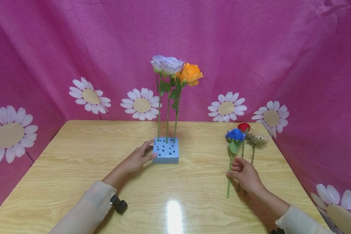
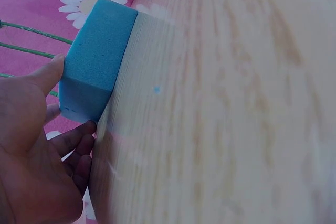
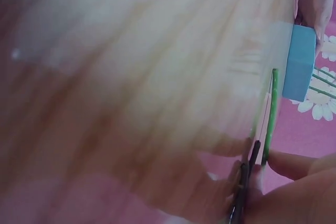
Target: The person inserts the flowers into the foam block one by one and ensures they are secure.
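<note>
A light blue foam block [image 1: 165, 160], its top dotted with holes, sits mid-table. Two pale lilac-white roses [image 1: 173, 66] and an orange rose [image 1: 191, 74] stand upright in it. My left hand [image 1: 136, 158] grips the block's left side; the left wrist view shows the thumb [image 2: 51, 74] at its upper edge and other fingers curled low. Over on the right, my right hand [image 1: 246, 175] pinches the green stem of a blue rose [image 1: 235, 135] between thumb and fingers. That stem [image 3: 271, 121] points toward the block in the right wrist view.
Beside the blue rose lie a red rose [image 1: 244, 126] and a beige flower [image 1: 256, 139], their stems partly behind the right hand. A wooden table [image 1: 111, 138] meets a pink daisy-print cloth [image 1: 175, 29] at its back and sides.
</note>
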Tool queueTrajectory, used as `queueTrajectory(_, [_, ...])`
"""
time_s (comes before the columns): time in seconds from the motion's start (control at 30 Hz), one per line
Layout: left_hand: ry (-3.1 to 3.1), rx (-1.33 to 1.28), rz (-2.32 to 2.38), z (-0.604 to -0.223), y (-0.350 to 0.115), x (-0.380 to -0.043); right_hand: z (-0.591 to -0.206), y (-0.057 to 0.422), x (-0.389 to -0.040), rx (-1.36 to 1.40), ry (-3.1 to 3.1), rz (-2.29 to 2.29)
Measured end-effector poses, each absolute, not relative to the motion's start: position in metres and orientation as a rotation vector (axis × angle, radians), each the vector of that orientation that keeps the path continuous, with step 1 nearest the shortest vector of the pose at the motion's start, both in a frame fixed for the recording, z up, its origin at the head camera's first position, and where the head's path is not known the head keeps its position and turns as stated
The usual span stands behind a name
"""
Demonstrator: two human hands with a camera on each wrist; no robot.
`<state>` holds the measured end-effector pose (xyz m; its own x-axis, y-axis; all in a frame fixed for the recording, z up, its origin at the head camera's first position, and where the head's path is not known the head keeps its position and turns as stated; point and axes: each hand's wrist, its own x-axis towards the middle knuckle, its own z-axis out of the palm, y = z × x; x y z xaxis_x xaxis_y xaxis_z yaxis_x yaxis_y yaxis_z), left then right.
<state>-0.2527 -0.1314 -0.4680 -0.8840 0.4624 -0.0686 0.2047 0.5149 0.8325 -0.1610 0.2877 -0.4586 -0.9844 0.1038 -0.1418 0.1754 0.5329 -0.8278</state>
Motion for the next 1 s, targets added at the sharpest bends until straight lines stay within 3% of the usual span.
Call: queueTrajectory(1.0, [2.500, 0.563, 1.287, -0.467, -0.132, -0.251, -0.445, 0.294, -0.170, 0.260, 2.361, -1.746])
